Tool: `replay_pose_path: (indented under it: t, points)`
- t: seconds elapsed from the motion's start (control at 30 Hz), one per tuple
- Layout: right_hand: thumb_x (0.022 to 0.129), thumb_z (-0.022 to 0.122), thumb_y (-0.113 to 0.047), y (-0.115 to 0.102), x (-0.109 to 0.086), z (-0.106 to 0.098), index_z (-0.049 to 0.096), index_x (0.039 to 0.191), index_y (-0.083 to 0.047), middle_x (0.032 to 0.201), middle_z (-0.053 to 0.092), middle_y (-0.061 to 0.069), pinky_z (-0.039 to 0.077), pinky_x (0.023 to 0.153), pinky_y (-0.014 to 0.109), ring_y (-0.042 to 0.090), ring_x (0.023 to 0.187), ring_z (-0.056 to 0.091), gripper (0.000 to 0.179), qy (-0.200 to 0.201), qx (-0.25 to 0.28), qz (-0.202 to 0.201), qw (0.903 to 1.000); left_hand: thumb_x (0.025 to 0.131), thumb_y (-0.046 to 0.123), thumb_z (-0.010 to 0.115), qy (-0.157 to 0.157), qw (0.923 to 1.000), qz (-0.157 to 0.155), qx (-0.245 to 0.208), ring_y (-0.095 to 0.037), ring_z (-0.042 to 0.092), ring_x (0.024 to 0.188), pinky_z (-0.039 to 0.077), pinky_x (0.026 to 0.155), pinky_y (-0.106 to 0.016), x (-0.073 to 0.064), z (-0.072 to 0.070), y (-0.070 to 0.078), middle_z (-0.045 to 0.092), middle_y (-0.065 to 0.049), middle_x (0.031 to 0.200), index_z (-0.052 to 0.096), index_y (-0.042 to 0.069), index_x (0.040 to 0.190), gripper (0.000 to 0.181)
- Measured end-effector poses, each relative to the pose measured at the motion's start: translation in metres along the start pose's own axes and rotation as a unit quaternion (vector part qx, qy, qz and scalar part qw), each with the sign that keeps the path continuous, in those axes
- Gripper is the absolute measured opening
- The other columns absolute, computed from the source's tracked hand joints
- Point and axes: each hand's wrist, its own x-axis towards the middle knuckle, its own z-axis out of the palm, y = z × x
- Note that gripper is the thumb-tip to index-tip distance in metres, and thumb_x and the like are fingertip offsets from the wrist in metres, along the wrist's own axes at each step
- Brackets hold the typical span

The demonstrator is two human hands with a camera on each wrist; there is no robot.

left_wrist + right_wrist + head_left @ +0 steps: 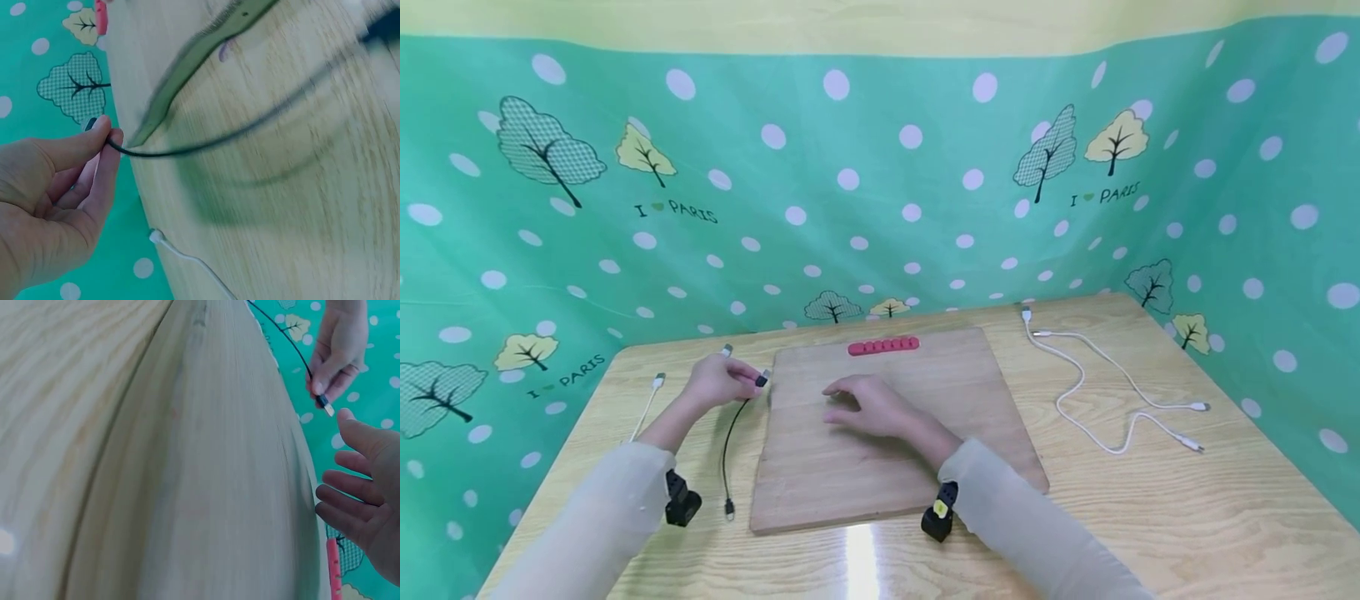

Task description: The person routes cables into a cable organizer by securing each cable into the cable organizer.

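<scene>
Thin black USB cable [725,454], its plug [762,381] pinched by the left hand [718,382], wants steady holding, the outspread, empty right hand [871,407] nearby.

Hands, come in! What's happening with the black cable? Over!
Left hand pinching black cable near its plug. Right hand empty, over wooden board. Nothing seen blocking between hands.

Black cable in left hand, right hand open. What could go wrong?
1. Slip: the left hand pinches the black cable near one end, so a handover to the right hand might drop it.
2. Snag: the far plug is loose near the wooden board and could catch on it.
3. Drag: in the head view, the left sleeve overlaps a white cable and might sweep it.
</scene>
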Motion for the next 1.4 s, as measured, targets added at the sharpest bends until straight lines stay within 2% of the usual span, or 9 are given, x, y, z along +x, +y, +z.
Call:
replay_pose_path:
  t: [0.17,0.4,0.63,0.83,1.13,1.3,1.4]
  points:
    - [0.090,0.066,-0.035,-0.007,0.006,0.002,0.061,0.126,-0.013,0.127,0.065,0.003,0.047,0.105,0.028,0.016,0.120,0.060,0.042,-0.004,0.004,-0.005,1.0000,0.082,0.010,0.074,-0.001,0.9997,0.009,-0.024,-0.007,0.068,0.068,0.061,0.075,-0.036,0.001,-0.001,0.008,0.074,-0.019,0.094,0.068,-0.007,0.107,0.030]
    - [0.092,0.065,-0.032,-0.013,0.009,0.011,0.062,0.125,-0.010,0.126,0.067,0.003,0.048,0.103,0.027,0.016,0.119,0.061,0.040,-0.008,0.026,-0.018,0.9995,0.083,0.005,0.072,0.001,0.9984,0.038,-0.042,-0.015,0.072,0.071,0.061,0.076,-0.039,-0.001,0.004,0.020,0.072,-0.024,0.098,0.068,-0.009,0.107,0.028]
    - [0.091,0.066,-0.029,-0.021,0.013,0.020,0.062,0.124,-0.006,0.122,0.068,0.007,0.053,0.096,0.024,0.018,0.112,0.065,0.040,-0.005,0.066,-0.031,0.9974,0.081,0.009,0.074,0.005,0.9969,0.070,-0.034,-0.012,0.070,0.070,0.060,0.073,-0.037,0.000,0.005,0.031,0.074,-0.019,0.094,0.069,-0.006,0.107,0.030]
    - [0.089,0.069,-0.028,-0.029,0.018,0.029,0.063,0.122,-0.005,0.120,0.069,0.008,0.053,0.087,0.014,0.016,0.106,0.068,0.041,-0.010,0.108,-0.024,0.9938,0.081,0.010,0.075,0.003,0.9962,0.079,-0.036,-0.012,0.071,0.071,0.059,0.070,-0.030,-0.001,0.004,0.043,0.074,-0.017,0.093,0.070,-0.003,0.107,0.030]
    - [0.088,0.070,-0.019,-0.042,0.022,0.039,0.064,0.121,0.000,0.115,0.071,0.014,0.053,0.082,0.009,0.015,0.103,0.069,0.039,-0.025,0.198,-0.016,0.9797,0.081,0.012,0.076,0.008,0.9949,0.096,-0.030,-0.016,0.072,0.078,0.057,0.070,-0.025,0.004,0.001,0.070,0.074,-0.017,0.099,0.072,0.000,0.104,0.027]
    - [0.088,0.070,-0.015,-0.045,0.025,0.041,0.067,0.115,0.000,0.109,0.073,0.013,0.053,0.081,0.010,0.016,0.099,0.071,0.031,-0.002,0.237,-0.003,0.9715,0.081,0.015,0.077,0.017,0.9942,0.106,-0.011,-0.020,0.072,0.086,0.056,0.072,-0.027,0.008,0.001,0.082,0.075,-0.014,0.098,0.073,0.004,0.104,0.026]
    - [0.088,0.070,-0.013,-0.045,0.027,0.041,0.070,0.110,0.000,0.105,0.074,0.014,0.053,0.077,0.011,0.020,0.096,0.072,0.026,0.018,0.277,0.020,0.9605,0.080,0.015,0.077,0.022,0.9931,0.115,-0.010,-0.023,0.072,0.087,0.056,0.073,-0.028,0.009,-0.001,0.089,0.076,-0.014,0.096,0.073,0.004,0.104,0.026]
